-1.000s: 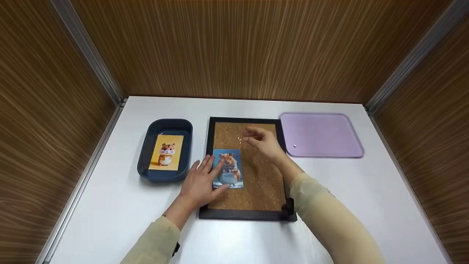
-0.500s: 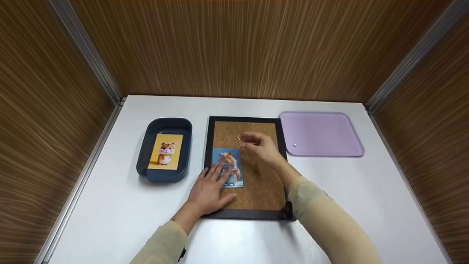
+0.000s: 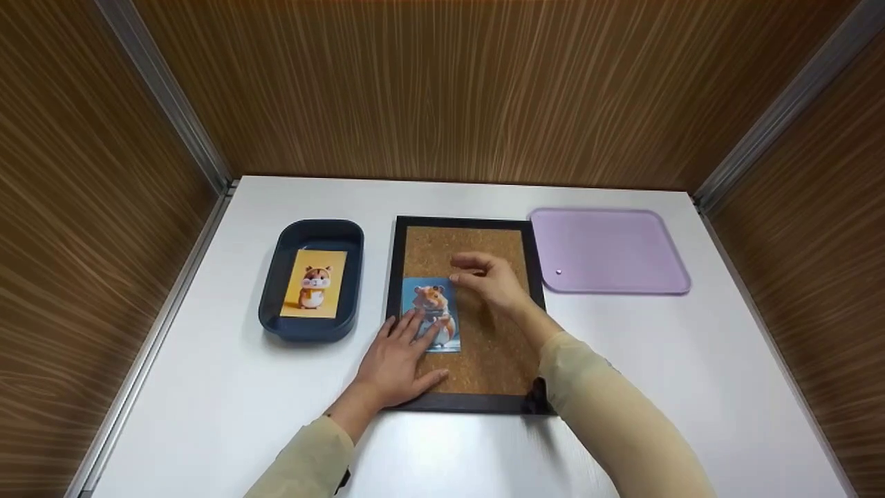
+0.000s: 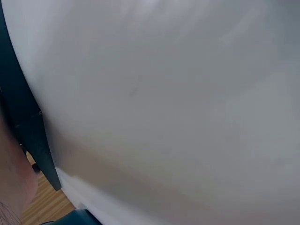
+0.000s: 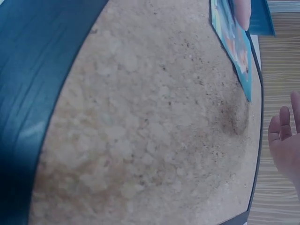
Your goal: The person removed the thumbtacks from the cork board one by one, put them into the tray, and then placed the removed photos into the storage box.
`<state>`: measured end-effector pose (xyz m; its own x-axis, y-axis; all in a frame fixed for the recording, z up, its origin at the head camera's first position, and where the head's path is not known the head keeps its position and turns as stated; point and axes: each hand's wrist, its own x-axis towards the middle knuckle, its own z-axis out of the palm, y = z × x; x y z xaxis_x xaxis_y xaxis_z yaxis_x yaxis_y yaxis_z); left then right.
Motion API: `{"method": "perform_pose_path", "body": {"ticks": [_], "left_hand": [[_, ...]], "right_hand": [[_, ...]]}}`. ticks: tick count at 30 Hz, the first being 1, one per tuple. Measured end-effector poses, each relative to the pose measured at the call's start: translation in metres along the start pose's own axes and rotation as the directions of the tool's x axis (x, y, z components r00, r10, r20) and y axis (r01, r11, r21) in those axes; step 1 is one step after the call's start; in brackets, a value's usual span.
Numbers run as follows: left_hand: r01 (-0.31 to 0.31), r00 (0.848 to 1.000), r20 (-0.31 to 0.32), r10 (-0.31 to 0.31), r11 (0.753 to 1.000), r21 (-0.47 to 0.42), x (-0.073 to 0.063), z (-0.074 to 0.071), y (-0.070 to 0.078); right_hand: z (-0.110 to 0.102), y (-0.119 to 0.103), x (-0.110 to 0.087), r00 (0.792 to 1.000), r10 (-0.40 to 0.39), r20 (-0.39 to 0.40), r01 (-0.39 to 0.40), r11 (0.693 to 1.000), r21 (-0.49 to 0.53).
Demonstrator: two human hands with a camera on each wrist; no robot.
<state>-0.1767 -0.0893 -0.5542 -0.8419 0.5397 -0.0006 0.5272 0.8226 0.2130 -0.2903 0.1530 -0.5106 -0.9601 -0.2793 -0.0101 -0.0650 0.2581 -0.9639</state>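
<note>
A blue picture card (image 3: 446, 342) with a hamster on it lies on the left half of the cork board (image 3: 491, 377), which has a black frame. My left hand (image 3: 390, 366) rests spread over the card's lower left and the frame, fingers straight. Over the board, my right hand (image 3: 494, 280) has thumb and index fingertip by the card's top right corner, a gap showing between them. I cannot tell whether a tiny thing is pinched there. In the right wrist view, the other fingers (image 5: 284, 117) of that hand hang relaxed past the card (image 5: 239, 51).
To the left stands a dark blue tray (image 3: 273, 283) with a yellow hamster card (image 3: 314, 283) in it. A lilac tray (image 3: 612, 242) lies back right, against the board's corner, a small shiny dot (image 3: 559, 272) on it. Wood-grain walls enclose the white table (image 3: 207, 387).
My left hand has slid down and right on the card. My right fingertips have come down and left to the card's corner; the small gold specks seen on the cork are no longer visible.
</note>
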Motion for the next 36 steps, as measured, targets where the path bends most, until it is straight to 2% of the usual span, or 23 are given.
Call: {"method": "perform_pose_path", "body": {"ticks": [10,26,36], "left_hand": [[-0.003,1.0,0.011,0.003,1.0,0.012,-0.001,0.001,0.0],[-0.008,1.0,-0.029,0.008,1.0,0.018,0.0,0.006,0.0],[-0.017,0.999,-0.039,0.018,1.0,0.018,0.001,0.009,-0.004]], "right_hand": [[0.005,0.011,0.004,0.999,0.035,0.004,-0.035,0.999,0.035],[0.018,0.033,0.006,0.998,0.051,0.035,-0.052,0.998,0.025],[0.029,0.036,0.009,0.998,0.047,0.034,-0.043,0.993,-0.109]]}}
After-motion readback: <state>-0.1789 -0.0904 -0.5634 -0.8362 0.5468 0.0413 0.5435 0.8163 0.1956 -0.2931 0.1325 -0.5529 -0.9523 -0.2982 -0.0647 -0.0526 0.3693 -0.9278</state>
